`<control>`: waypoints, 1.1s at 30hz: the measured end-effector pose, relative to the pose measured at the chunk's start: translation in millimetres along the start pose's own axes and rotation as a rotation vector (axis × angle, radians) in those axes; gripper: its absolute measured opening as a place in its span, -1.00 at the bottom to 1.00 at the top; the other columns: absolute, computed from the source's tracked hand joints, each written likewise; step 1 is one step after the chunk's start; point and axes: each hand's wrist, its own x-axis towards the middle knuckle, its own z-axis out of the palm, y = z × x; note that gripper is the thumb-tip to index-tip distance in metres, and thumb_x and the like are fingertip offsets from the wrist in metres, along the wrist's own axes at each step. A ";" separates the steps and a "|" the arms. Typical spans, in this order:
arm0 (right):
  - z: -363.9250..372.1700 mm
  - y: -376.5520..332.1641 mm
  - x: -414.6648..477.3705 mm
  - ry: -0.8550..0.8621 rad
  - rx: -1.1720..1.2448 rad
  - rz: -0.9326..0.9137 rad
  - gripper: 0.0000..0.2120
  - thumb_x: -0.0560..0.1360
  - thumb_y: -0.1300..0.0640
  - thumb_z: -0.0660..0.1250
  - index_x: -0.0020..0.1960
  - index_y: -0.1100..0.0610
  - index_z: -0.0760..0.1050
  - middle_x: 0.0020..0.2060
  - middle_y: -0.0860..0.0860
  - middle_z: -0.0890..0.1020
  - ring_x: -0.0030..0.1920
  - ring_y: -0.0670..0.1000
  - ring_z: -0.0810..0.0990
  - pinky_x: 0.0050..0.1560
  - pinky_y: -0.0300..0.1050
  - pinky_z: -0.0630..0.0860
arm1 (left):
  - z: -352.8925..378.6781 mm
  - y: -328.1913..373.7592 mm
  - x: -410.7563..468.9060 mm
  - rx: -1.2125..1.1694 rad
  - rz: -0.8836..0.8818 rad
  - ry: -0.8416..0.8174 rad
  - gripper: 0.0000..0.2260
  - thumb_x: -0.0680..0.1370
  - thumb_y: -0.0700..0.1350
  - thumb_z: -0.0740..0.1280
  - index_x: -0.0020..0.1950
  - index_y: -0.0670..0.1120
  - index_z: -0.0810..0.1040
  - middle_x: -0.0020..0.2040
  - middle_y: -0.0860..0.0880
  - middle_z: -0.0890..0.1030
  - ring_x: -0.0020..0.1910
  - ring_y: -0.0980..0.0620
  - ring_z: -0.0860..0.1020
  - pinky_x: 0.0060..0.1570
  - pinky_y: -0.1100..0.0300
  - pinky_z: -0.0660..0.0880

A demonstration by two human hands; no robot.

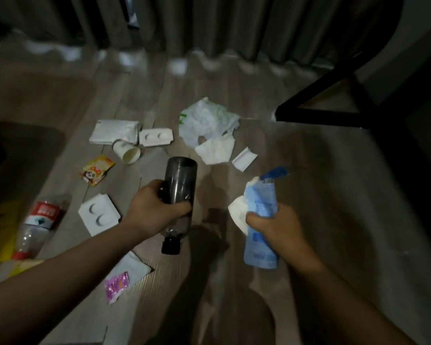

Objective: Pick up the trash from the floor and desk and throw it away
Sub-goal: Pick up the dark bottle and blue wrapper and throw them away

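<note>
My left hand (152,207) grips a dark plastic bottle (181,181), cap end pointing toward me. My right hand (275,226) holds a blue wrapper (260,195) together with a white tissue (239,211). Scattered on the wood floor ahead lie a paper cup (127,151), a crumpled white plastic bag (205,120), a white napkin (215,150), two white moulded trays (155,137) (98,215), a yellow snack packet (97,170), a pink wrapper (116,286) and a clear bottle with a red label (38,222).
A black table leg frame (334,105) stands at the right. Grey curtains (209,23) hang along the back. A folded white sheet (115,131) and a small white packet (244,159) lie on the floor. Something yellow (0,230) sits at the left edge.
</note>
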 end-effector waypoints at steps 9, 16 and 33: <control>-122.5 -221.4 -130.5 0.196 0.171 0.027 -0.86 0.35 0.16 0.48 -0.17 0.03 0.53 -0.26 -0.02 0.65 -0.28 -0.08 0.66 -0.32 -0.25 0.54 | -126.4 221.3 -132.7 -0.197 -0.035 -0.026 -0.65 0.33 -0.08 0.53 -0.02 0.14 0.45 -0.14 0.17 0.56 -0.21 0.27 0.53 -0.34 0.38 0.39; -232.6 -424.5 -235.2 0.269 0.184 -0.022 -0.85 0.32 0.18 0.48 -0.30 0.19 0.53 -0.45 0.00 0.59 -0.46 -0.08 0.58 -0.43 -0.18 0.50 | -248.6 415.2 -232.3 -0.249 0.051 -0.077 -0.60 0.29 -0.03 0.53 0.03 0.16 0.46 -0.08 0.14 0.60 -0.14 0.20 0.58 -0.24 0.30 0.49; -355.9 -618.2 -436.9 0.798 0.334 -0.247 -0.83 0.35 0.27 0.45 -0.28 0.06 0.51 -0.45 -0.21 0.63 -0.43 -0.24 0.59 -0.53 -0.39 0.44 | -375.2 624.0 -348.6 -0.591 0.464 -0.360 -0.60 0.27 0.07 0.48 0.09 0.18 0.53 -0.06 0.07 0.67 -0.13 0.08 0.66 -0.15 0.07 0.61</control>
